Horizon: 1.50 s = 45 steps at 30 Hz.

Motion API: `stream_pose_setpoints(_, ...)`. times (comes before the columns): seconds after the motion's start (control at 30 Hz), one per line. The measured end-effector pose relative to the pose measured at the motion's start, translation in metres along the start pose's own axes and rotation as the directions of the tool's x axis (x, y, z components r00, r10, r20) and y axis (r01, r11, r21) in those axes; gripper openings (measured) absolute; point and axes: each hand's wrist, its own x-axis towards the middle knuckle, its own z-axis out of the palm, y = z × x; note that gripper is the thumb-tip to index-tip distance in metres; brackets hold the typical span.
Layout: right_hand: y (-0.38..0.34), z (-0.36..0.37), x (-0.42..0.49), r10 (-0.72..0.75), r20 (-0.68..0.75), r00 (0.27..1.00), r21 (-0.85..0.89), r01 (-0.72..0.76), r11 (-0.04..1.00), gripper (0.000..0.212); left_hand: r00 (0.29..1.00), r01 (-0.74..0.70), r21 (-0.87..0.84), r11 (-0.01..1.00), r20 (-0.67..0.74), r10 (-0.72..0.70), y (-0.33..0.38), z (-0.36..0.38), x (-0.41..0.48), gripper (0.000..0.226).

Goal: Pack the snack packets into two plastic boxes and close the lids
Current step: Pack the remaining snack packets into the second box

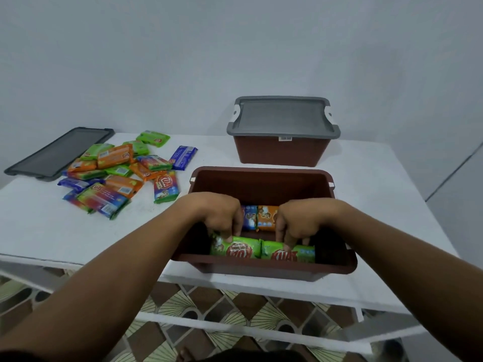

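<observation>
Snack packets (pixel 115 176) are seen in two places: a loose pile lies on the left part of the white table (pixel 392 184), and four lie inside the open brown box (pixel 261 178) near the table's front edge; within that box two green packets (pixel 261 248) are laid end to end along the near wall, their lower edges cut off by the rim; behind them a blue packet (pixel 249 216) and an orange packet (pixel 266 216) are partly hidden by the hands. The left hand (pixel 222 212) is lowered into the box with its fingers curled onto the left green packet; whether the packet is pinched or only pressed cannot be told, since the fingertips are hidden behind it. The right hand (pixel 300 218) is likewise curled, its fingertips touching the right green packet; a true grip cannot be made out. A second brown box (pixel 282 152) stands farther back, just behind the open one, with a grey lid (pixel 283 116) set on it; its contents are hidden. A loose grey lid (pixel 55 155) lies flat at the table's far left, touching the pile. Print on the packets is too blurred to be read reliably.
</observation>
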Motion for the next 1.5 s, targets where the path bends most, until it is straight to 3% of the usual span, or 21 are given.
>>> stream_pose_setpoints(0.3,0.001,0.0,0.005,-0.005,-0.004,1.0,0.035,0.005,0.999,0.022,1.0,0.023,-0.015,1.0,-0.017,-0.023,-0.003,0.005,0.005,0.023)
stream_pose_setpoints(0.57,0.0,-0.002,0.008,-0.015,0.021,1.0,0.066,0.013,0.998,0.017,0.997,-0.006,-0.117,0.993,0.075,0.015,-0.002,0.003,0.003,0.022)
stream_pose_setpoints(0.67,-0.006,-0.006,0.004,-0.106,-0.159,0.982,0.066,0.118,0.991,0.011,0.989,-0.12,-0.234,0.965,-0.115,0.095,-0.002,0.002,-0.002,0.017)
stream_pose_setpoints(0.8,-0.023,-0.025,-0.009,-0.168,-0.464,0.87,0.104,0.242,0.965,0.014,0.872,-0.304,-0.263,0.916,-0.463,0.157,-0.004,-0.014,-0.022,0.009)
stream_pose_setpoints(0.97,-0.054,-0.051,-0.004,-0.156,-0.677,0.719,0.144,0.337,0.93,0.009,0.788,-0.317,-0.256,0.913,-0.606,0.104,-0.03,-0.027,-0.053,0.009)
stream_pose_setpoints(1.07,-0.08,-0.061,0.007,-0.171,-0.73,0.661,0.126,0.377,0.918,0.009,0.769,-0.298,-0.299,0.906,-0.638,0.042,-0.059,-0.028,-0.072,0.008)
stream_pose_setpoints(1.2,-0.125,-0.074,0.031,-0.196,-0.742,0.641,0.09,0.385,0.918,0.007,0.763,-0.244,-0.32,0.915,-0.646,-0.022,-0.104,-0.027,-0.096,0.005)
stream_pose_setpoints(1.33,-0.173,-0.082,0.063,-0.194,-0.731,0.654,0.067,0.353,0.933,0.006,0.775,-0.18,-0.3,0.937,-0.63,-0.053,-0.154,-0.023,-0.119,0.001)
stream_pose_setpoints(1.5,-0.225,-0.089,0.106,-0.177,-0.678,0.714,0.047,0.281,0.959,0.008,0.772,-0.169,-0.268,0.948,-0.635,-0.042,-0.217,-0.015,-0.138,0.012)
